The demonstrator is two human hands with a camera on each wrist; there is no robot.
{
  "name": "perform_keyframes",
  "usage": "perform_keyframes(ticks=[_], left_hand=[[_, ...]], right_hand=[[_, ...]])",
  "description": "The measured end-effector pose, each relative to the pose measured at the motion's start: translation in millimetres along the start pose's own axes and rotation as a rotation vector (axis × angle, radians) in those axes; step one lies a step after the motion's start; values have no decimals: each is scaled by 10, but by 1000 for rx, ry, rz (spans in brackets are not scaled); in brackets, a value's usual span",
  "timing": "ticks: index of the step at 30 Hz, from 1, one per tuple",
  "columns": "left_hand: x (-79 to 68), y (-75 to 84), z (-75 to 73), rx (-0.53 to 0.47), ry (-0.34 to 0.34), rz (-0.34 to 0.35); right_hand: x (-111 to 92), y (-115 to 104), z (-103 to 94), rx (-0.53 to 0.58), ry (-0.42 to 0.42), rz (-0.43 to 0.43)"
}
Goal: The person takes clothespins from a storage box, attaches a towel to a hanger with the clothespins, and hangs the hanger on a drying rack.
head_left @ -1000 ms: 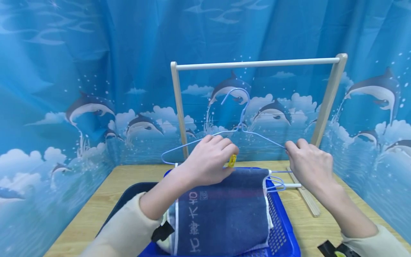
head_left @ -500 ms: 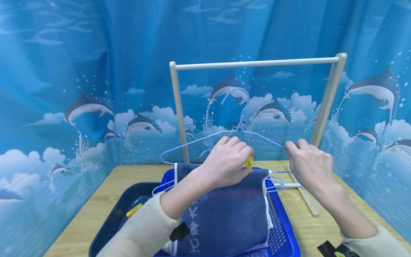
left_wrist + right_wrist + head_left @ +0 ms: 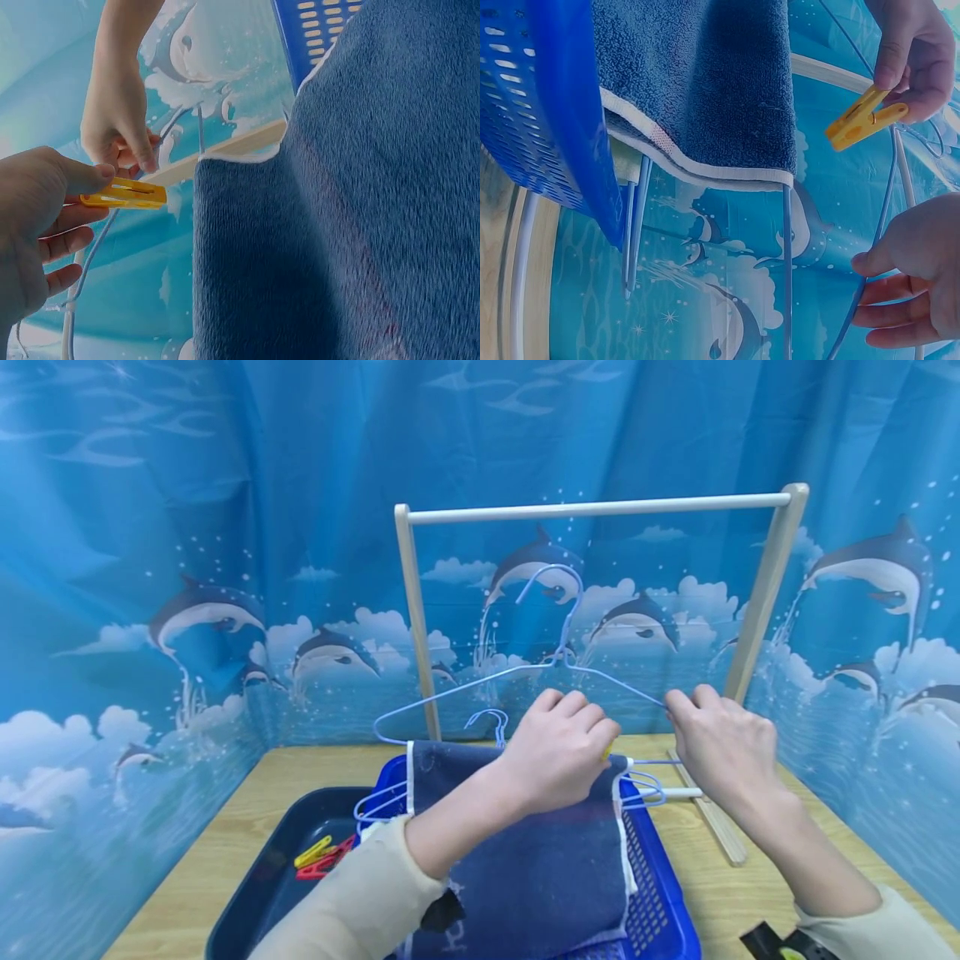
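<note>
Between thumb and index finger my left hand point(image 3: 558, 752) pinches a yellow clothespin point(image 3: 866, 120), held just above the towel's top fold. My right hand point(image 3: 723, 739) grips the right shoulder of a light-blue wire hanger point(image 3: 480, 678), whose hook points up. Over the hanger's lower bar is draped a dark blue towel point(image 3: 540, 868) with white edging; in the right wrist view the bar point(image 3: 787, 262) comes out past its edge. The left forearm hides part of the towel in the head view.
Under the towel stands a blue perforated basket point(image 3: 660, 902) with more wire hangers point(image 3: 375, 806). A dark tray point(image 3: 258, 877) at left holds yellow and red clothespins point(image 3: 322, 860). Behind them rises a wooden rack with a white rail point(image 3: 600, 510).
My left hand has moved right along the towel's top with the yellow clothespin, uncovering the tray's clothespins and the hanger hooks behind. The right hand and hanger have stayed in place.
</note>
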State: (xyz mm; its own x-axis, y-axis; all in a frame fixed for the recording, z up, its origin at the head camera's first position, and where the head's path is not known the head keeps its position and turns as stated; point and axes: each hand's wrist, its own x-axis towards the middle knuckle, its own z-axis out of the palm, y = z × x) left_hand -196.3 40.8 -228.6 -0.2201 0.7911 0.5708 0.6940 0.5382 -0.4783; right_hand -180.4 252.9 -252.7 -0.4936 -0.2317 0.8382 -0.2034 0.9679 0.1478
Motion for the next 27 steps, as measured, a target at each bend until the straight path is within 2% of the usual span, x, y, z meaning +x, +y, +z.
perform_keyframes(ticks=[10, 23, 27], left_hand=[[32, 167, 74, 16, 9, 9], [70, 258, 155, 23, 135, -7], [76, 279, 185, 36, 149, -5]], right_hand=[[-11, 9, -2, 0, -6, 4], [-18, 10, -7, 10, -21, 29], [-19, 11, -13, 14, -17, 31]])
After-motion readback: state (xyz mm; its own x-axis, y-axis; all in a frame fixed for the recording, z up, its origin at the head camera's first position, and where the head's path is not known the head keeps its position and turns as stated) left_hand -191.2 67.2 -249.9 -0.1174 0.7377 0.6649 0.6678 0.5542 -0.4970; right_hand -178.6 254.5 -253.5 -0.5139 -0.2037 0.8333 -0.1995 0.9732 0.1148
